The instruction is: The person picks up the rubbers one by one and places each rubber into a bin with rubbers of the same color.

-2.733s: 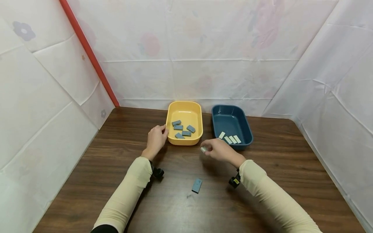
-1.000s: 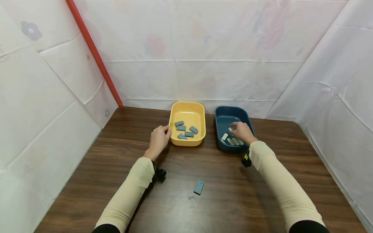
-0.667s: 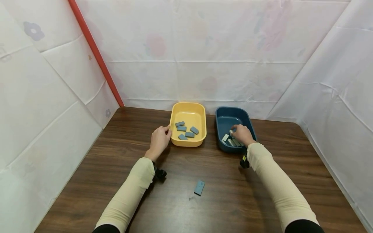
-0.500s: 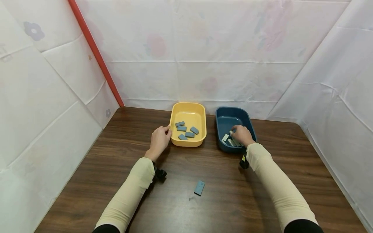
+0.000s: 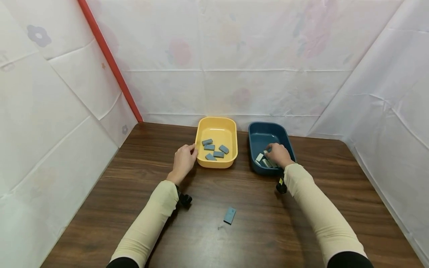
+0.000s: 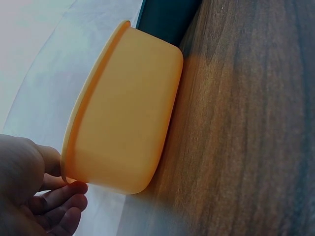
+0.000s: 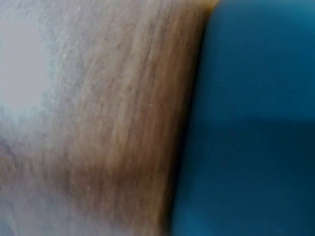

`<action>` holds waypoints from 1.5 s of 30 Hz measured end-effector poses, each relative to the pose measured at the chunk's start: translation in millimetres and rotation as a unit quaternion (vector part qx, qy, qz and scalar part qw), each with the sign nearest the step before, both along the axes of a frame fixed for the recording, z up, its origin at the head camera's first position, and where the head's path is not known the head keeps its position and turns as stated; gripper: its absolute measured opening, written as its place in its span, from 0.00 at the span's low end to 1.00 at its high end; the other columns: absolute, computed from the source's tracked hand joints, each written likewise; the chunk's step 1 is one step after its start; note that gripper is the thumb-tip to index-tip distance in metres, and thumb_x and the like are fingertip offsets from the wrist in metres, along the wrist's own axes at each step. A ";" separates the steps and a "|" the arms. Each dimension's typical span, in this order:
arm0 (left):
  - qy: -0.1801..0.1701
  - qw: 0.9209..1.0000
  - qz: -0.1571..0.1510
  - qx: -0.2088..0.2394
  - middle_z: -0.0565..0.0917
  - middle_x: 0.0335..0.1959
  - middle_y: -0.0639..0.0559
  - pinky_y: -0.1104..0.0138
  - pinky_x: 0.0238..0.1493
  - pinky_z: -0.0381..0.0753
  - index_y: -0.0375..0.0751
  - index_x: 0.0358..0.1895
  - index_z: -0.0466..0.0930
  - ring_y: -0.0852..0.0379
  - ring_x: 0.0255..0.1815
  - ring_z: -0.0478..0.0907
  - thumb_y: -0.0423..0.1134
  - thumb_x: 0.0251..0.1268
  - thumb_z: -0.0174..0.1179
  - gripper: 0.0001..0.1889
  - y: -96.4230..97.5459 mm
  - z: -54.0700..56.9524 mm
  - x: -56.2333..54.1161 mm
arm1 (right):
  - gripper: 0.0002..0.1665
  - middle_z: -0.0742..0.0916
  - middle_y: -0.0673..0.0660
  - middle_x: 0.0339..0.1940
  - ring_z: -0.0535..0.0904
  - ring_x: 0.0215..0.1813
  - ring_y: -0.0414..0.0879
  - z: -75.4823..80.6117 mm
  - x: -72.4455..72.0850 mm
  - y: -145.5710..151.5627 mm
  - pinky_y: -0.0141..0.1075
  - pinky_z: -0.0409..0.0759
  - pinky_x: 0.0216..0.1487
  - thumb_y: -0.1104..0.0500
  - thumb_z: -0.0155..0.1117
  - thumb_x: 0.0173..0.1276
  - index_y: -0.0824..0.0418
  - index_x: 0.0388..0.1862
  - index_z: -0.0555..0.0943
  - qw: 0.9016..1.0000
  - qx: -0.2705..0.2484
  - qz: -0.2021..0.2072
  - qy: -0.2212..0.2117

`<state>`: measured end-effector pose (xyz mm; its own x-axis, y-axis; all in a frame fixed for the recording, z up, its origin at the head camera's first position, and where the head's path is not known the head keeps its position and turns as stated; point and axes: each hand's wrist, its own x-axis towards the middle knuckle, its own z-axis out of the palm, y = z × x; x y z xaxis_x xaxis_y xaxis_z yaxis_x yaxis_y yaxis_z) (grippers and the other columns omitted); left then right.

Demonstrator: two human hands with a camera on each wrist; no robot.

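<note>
My left hand [image 5: 183, 160] pinches the left rim of a yellow tray [image 5: 216, 163]; in the left wrist view its thumb and fingers meet at the tray's lip. Several grey-blue rectangular blocks [image 5: 219, 154] lie inside that tray. Reaching into a dark blue tray [image 5: 263, 130], my right hand [image 5: 280, 155] pinches a small white block [image 5: 266, 152] low over the tray floor, partly covered by the fingertips. More white blocks [image 5: 259, 157] lie just in front of it. The right wrist view shows only the blue tray's outer wall [image 7: 256, 98] and tabletop, without the hand.
One grey-blue block [image 5: 229, 216] lies on the brown wooden table [image 5: 161, 223], nearer than both trays, with a small dark mark beside it. White patterned sheets [image 5: 218, 56] stand behind and at both sides. A red strip [image 5: 110, 61] runs down the back left corner.
My right hand has carried the white block from in front of the trays into the blue tray and lowered it there. For the last half second both hands stay nearly still.
</note>
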<state>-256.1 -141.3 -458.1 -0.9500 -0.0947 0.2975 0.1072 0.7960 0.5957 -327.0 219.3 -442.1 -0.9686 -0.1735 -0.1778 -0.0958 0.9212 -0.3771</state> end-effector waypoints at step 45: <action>0.008 1.000 -0.004 -0.007 0.85 0.41 0.37 0.51 0.45 0.80 0.33 0.57 0.81 0.41 0.41 0.82 0.37 0.69 0.57 0.17 1.7 -1.7 -2.9 | 0.22 0.85 0.68 0.46 0.80 0.46 0.59 43.3 69.8 54.4 0.51 0.78 0.46 0.53 0.52 0.76 0.69 0.55 0.79 0.978 -0.120 -0.067 0.159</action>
